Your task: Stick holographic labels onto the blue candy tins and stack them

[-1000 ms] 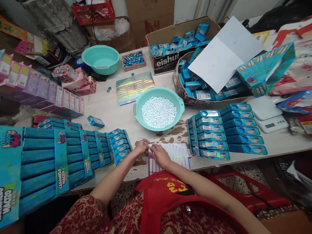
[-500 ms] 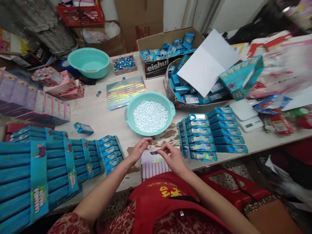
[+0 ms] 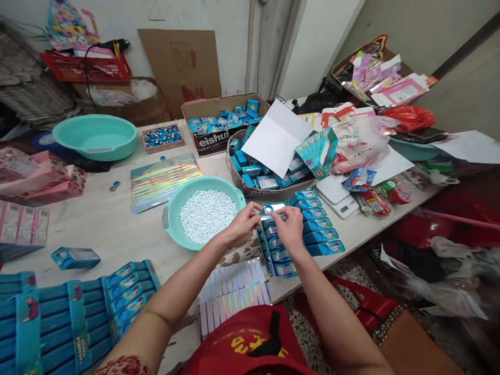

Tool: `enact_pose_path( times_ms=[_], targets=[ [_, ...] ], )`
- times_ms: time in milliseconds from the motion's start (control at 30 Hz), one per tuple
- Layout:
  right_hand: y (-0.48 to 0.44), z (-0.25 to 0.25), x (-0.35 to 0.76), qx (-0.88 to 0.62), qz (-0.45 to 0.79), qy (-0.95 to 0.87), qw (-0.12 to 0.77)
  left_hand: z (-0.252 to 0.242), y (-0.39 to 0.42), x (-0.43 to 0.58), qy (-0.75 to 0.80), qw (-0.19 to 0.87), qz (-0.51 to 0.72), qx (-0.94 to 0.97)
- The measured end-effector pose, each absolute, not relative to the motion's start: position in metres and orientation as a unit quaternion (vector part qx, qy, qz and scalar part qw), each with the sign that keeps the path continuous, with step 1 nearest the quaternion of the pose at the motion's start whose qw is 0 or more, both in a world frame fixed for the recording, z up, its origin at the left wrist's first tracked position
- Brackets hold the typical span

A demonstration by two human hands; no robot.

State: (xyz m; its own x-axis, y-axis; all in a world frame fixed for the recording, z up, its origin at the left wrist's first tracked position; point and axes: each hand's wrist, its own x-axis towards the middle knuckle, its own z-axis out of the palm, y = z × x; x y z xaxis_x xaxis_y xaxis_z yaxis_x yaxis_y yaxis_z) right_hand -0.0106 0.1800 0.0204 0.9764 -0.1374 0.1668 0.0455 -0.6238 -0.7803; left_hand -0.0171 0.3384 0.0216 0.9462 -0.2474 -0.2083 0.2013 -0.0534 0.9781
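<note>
My left hand (image 3: 244, 221) and my right hand (image 3: 289, 225) pinch the two ends of a small holographic sticker strip (image 3: 271, 214). They hold it over the top box of a row of blue candy boxes (image 3: 317, 225) lying side by side on the table. The sticker sheet (image 3: 233, 292) with its remaining strips lies at the table's near edge, below my hands. A teal bowl (image 3: 171, 219) filled with small white candies (image 3: 207, 213) stands just left of my left hand.
Blue display cartons (image 3: 70, 317) are stacked at the near left. A single blue box (image 3: 76, 257), holographic sheets (image 3: 162, 179), an empty teal basin (image 3: 95, 136) and pink boxes (image 3: 42, 183) lie left. A basket of blue boxes (image 3: 260, 179), white paper (image 3: 275, 136) and a scale (image 3: 338, 195) sit behind.
My hands lifted a strip off the sticker sheet and carried it forward and right to the row of blue boxes. The view swung up and to the right.
</note>
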Motion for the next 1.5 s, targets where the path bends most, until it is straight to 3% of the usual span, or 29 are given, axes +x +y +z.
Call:
enact_pose_path(
  times_ms=[167, 333, 567, 733, 900, 1100, 1233, 1400, 1500],
  targets=[
    [0.174, 0.003, 0.023, -0.902, -0.109, 0.05, 0.415, 0.005, 0.325, 0.014, 0.001, 0.639, -0.141, 0.756],
    [0.175, -0.009, 0.033, -0.905, -0.102, 0.065, 0.409, -0.011, 0.312, 0.022, 0.045, 0.654, -0.141, 0.742],
    [0.158, -0.006, 0.039, -0.891, -0.06, 0.093, 0.44, -0.028, 0.316, 0.006, 0.116, 0.479, -0.14, 0.859],
    [0.157, -0.01, 0.041, -0.889, -0.046, 0.094, 0.446, -0.022, 0.298, -0.014, 0.085, 0.551, -0.005, 0.83],
    [0.164, 0.001, 0.031, -0.905, -0.087, 0.065, 0.412, -0.023, 0.291, -0.035, -0.007, 0.566, -0.105, 0.818],
    [0.137, 0.014, -0.069, -0.846, -0.203, 0.021, 0.492, -0.047, 0.341, -0.111, 0.065, 0.534, -0.162, 0.827],
    [0.104, -0.003, -0.12, -0.84, -0.105, 0.122, 0.517, -0.063, 0.342, -0.144, 0.143, 0.538, -0.183, 0.81],
    [0.096, -0.028, -0.094, -0.684, 0.112, 0.112, 0.712, -0.06, 0.288, -0.1, 0.12, 0.658, -0.054, 0.741],
    [0.105, -0.029, -0.071, -0.611, 0.188, 0.078, 0.765, -0.052, 0.251, -0.07, 0.109, 0.689, -0.011, 0.716]
  ],
)
